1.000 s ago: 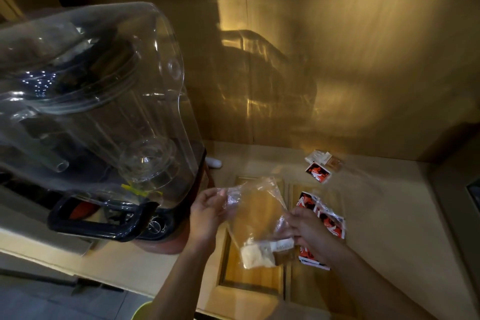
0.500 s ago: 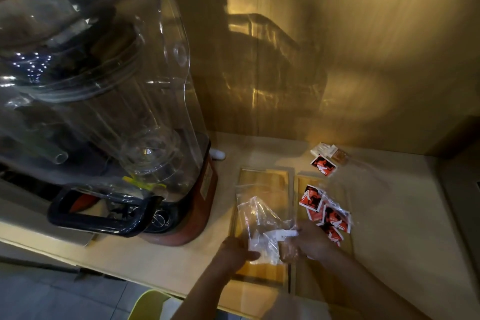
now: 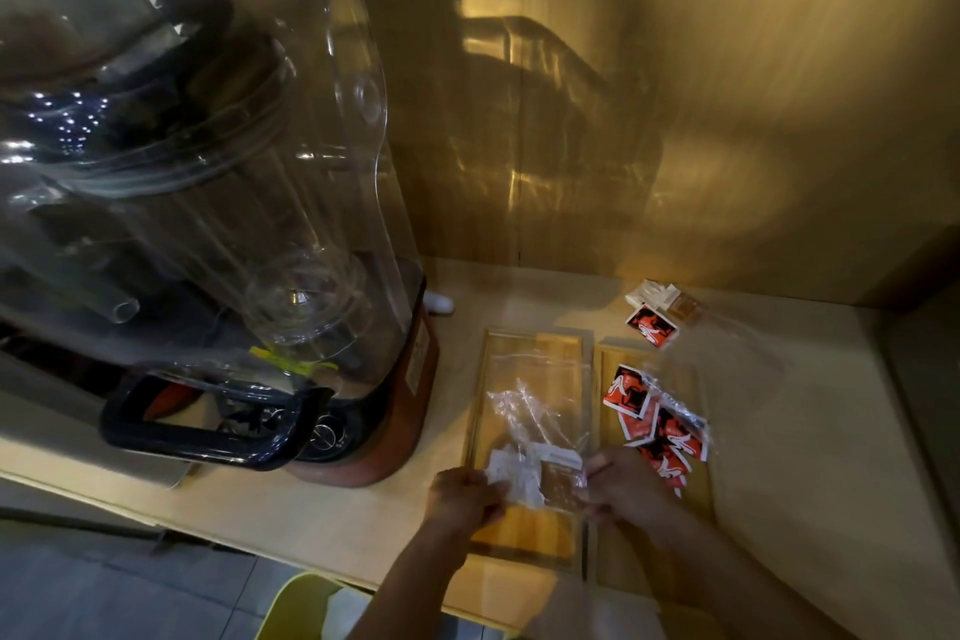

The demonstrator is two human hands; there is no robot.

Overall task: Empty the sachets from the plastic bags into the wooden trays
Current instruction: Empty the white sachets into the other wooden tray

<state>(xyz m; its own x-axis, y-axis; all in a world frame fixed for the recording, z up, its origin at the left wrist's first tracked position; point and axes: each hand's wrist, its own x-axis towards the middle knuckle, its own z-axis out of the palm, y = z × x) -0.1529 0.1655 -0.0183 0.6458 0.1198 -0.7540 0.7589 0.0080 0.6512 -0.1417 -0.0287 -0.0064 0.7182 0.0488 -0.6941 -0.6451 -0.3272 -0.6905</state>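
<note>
Seen from the head camera, a clear plastic bag is pinched over the left wooden tray by the left hand at nine o'clock and the right hand at three o'clock, both closed on it; its pale sachets, bunched between the grips, appear next due for shaking out.

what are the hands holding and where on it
Both hold the clear plastic bag at its sachet-filled end: left hand at its left edge, right hand at its right edge.
</note>
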